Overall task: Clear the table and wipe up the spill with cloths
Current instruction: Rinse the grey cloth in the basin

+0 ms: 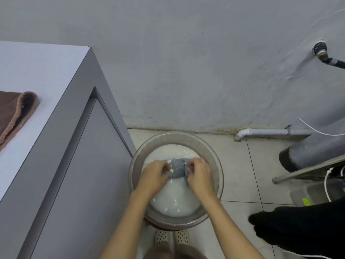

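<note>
hands: left hand (155,175) and right hand (198,174) both gripping the grey cloth (178,169) by its ends
cloth spot: over milky water in the metal basin (214,161) — on the floor
tabletop: brown cloth (15,113) at its left edge

Utility or wash corner of a home, bare grey plaster wall (186,62) stained at the base, pale tiled floor (242,184), white drain pipe (270,131) along the skirting, wall hose fitting (322,53), metal basin (175,139) of milky water on the floor, white counter (37,71) beside it.

brown cloth (15,114) cut off left
</note>
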Demonstrator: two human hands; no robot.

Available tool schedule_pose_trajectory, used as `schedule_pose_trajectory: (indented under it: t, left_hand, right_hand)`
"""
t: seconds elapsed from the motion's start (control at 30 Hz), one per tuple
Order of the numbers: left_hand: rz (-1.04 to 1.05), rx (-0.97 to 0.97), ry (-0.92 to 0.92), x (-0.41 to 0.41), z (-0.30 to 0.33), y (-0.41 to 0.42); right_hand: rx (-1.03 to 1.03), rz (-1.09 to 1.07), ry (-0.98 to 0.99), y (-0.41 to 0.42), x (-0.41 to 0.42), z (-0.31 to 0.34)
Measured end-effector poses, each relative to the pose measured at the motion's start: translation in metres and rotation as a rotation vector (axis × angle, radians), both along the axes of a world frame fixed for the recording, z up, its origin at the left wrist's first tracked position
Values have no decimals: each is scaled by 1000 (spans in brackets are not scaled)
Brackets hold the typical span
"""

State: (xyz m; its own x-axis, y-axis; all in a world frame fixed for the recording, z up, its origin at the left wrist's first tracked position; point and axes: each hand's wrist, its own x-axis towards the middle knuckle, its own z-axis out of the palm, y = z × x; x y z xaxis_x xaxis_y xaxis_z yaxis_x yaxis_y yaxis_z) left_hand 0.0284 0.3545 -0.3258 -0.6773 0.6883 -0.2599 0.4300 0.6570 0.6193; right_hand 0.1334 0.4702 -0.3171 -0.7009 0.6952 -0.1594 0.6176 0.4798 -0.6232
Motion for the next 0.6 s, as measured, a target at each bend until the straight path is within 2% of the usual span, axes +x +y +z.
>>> schedule_pose_trajectory:
  t: [0.07, 0.13, 0.27, 0.33, 0.4, 0.5, 0.53, 0.6]
  left_hand:
    - [-76, -104, 32, 6, -14, 2]
    - [-86, -145, 104, 10, -22, 4]
    - [-98, -198, 274, 4, -15, 12]
    - [-68, -149, 216, -6, -3, 14]
    - [41, -52, 31, -16, 11, 11]
    - [126, 49, -118, -29, 35, 3]
    - [124, 49, -125, -33, 42, 2]
    - [116, 21, -92, -36, 49, 6]
  right_hand:
    - [138, 95, -252, -7, 3, -14]
    - [189, 189, -418, -13, 5, -21]
    - [263, 237, -420, -16, 6, -22]
    - [251, 181, -370, -10, 8, -15]
    - [86, 82, -225, 0, 9, 1]
    - [-489, -108, 71, 22, 9, 29]
    - [-568, -149, 136, 28, 9, 34]
    - [-585, -200, 194, 36, 3, 37]
